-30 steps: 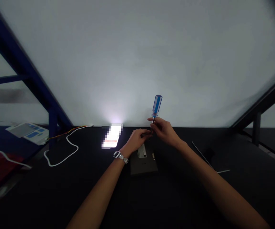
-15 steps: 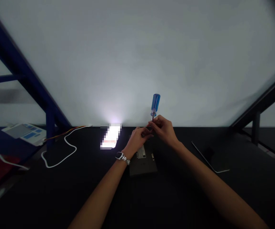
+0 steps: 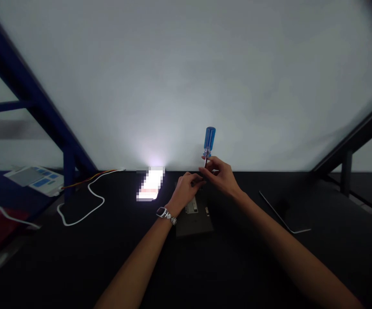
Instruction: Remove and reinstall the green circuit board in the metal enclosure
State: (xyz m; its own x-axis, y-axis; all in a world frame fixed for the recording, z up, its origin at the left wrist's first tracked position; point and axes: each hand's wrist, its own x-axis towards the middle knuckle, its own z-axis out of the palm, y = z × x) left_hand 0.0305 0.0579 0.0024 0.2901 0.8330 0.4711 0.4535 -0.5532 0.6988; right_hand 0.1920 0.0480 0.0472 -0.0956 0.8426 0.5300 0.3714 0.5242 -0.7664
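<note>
The right hand (image 3: pixel 221 175) pinches a blue screwdriver (image 3: pixel 209 138); the left hand (image 3: pixel 183 192), hold unclear, covers a dark device (image 3: pixel 194 225).

L wrist (image 3: pixel 173 209): silver watch (image 3: pixel 162 212) w/ dk face, metal link band (image 3: pixel 172 219). Both forearms (image 3: pixel 142 259) bare.

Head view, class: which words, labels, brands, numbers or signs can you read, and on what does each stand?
No text can be read.
Pale label on the dark flat case: too small and blurred.
Bright panel: pixelated.
Wristwatch: too small.
White sheet with blue blocks: blurred.
Screwdriver: no readable marking.
</note>
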